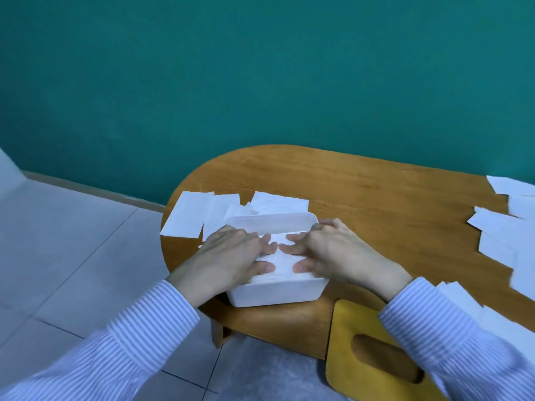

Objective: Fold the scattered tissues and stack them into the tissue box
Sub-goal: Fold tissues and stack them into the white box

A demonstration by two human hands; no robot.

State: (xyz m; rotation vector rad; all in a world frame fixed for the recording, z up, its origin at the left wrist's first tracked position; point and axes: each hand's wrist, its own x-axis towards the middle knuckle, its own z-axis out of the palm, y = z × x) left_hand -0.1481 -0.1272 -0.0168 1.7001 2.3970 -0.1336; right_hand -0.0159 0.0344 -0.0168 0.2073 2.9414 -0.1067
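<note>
A white open tissue box (278, 292) stands at the near left end of the wooden table (362, 198). Inside it lies a folded white tissue (282, 257). My left hand (231, 256) and my right hand (327, 250) both lie flat over the box, fingers straight, pressing that tissue down from either side. Loose white tissues (188, 214) lie scattered behind and left of the box. Several more tissues (509, 227) cover the table's right side.
A yellow wooden lid (370, 351) with an oval slot leans at the table's near edge, under my right sleeve. A teal wall rises behind the table. Pale floor tiles (72, 256) stretch to the left.
</note>
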